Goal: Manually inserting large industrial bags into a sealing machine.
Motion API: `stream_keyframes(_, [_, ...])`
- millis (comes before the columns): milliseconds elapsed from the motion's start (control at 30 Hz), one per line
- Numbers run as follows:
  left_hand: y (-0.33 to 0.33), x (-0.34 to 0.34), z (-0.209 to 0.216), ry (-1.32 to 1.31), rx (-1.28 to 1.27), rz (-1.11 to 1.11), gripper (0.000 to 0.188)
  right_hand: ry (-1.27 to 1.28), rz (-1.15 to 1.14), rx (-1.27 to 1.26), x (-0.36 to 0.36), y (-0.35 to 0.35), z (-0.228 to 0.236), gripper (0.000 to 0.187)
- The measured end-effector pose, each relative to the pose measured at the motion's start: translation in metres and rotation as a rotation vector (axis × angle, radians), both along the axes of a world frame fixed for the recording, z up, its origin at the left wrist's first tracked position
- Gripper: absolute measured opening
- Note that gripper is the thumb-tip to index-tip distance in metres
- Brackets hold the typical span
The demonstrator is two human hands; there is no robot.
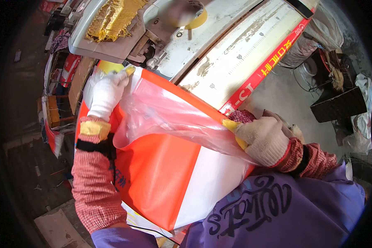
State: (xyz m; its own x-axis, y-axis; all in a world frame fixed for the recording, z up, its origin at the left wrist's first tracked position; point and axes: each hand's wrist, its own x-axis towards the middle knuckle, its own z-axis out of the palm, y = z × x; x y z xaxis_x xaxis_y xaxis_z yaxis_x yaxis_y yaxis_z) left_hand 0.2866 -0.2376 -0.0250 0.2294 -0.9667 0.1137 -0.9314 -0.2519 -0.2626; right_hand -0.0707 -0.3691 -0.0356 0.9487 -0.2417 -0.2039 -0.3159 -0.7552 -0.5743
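An orange and white glossy plastic sheet (161, 173), which looks like a sack, lies across my lap and up to the sewing machine (80, 45). Clear thin film (153, 109) lies along its upper part, wrinkled. My left hand (107, 93), in a white glove with yellow fingertips, pinches the sheet's upper left corner just beside the presser foot (153, 62). Farther right, my right hand (262, 138), in a similar glove, grips the other end of the orange top edge between thumb and fingers. That edge is stretched fairly straight between both hands, along the machine table's front.
The worn white machine table (219, 62) has a red printed strip (268, 62) on its right edge. A tape roll (198, 16) rests on the machine bed, and gold woven cloth (111, 20) covers part of the machine head. A dark crate (339, 105) and plastic bags (326, 27) stand right.
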Motion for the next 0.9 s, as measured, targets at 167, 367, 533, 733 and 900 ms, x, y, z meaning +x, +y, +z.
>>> stream_keyframes(167, [-0.005,-0.002,0.004,0.166,0.115,0.092,0.017,0.118,-0.053,-0.138,0.002,0.008,-0.006,0.027])
stream_keyframes(367, [-0.036,0.078,0.02,-0.312,0.221,0.234,0.018,-0.765,-0.022,-0.301,0.078,0.022,-0.097,0.016])
stream_keyframes(533, [-0.036,0.114,0.072,-0.318,-0.148,0.374,0.021,-0.373,0.128,-0.389,0.199,0.023,-0.016,0.012])
stream_keyframes(733, [-0.047,-0.011,0.093,-0.052,0.487,0.232,0.022,-0.356,0.492,-0.25,0.222,-0.032,-0.018,0.024])
stream_keyframes(900, [-0.079,-0.152,0.125,0.27,0.443,0.002,0.024,-0.262,0.807,0.028,0.263,-0.07,-0.028,0.016])
